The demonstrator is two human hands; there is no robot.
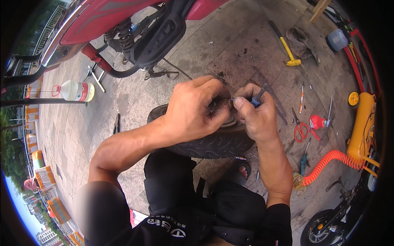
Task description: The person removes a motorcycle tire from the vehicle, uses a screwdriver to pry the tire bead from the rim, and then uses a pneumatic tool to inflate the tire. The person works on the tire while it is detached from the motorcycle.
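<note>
Tyre [209, 148]: in middle | pliers [117, 123]: on ground [82, 139], at left of tyre | scissors [301, 132] and hammer [285, 47]: on ground, at right

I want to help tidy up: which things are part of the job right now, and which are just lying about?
Probably the job:
black treaded rubber tyre
small blue-handled tool in the right hand

Seemingly just lying about:
black-and-yellow long-handled hammer
red-handled metal scissors
teal-handled tool

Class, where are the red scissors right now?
In the head view, the scissors lie on the ground right of centre, between the right hand and the red bottle.
</note>
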